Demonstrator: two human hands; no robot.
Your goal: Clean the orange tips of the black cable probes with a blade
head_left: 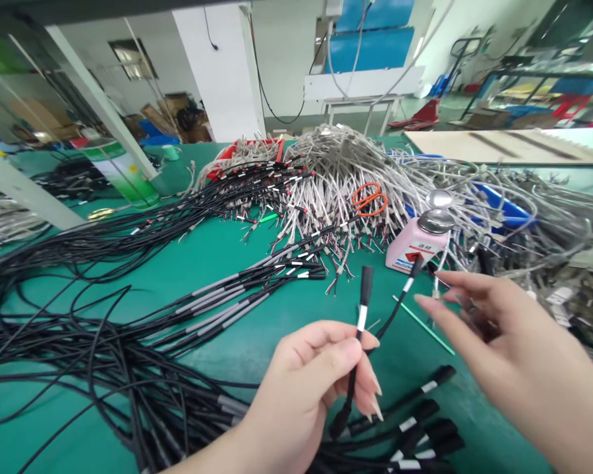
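Note:
Near the middle, my left hand (321, 375) pinches a black cable (360, 342) with a white label and a black connector end pointing up. A second black cable end (409, 283) with a white label leans up to the right from behind that hand. At the right, my right hand (499, 336) has its thumb and fingertips apart, just right of the second cable end; nothing shows clearly between them. A pink and white bottle (415, 243) with a metal cap stands behind that cable end. A thin green stick (425, 326) lies between the hands on the green table (227, 237).
Bundles of black cables (128, 368) spread across the left and front. Grey-white cables (346, 171) are heaped at the back, with orange-handled scissors (370, 199) on them. A green and white can (121, 172) stands at the back left. Blue trays (504, 207) lie right.

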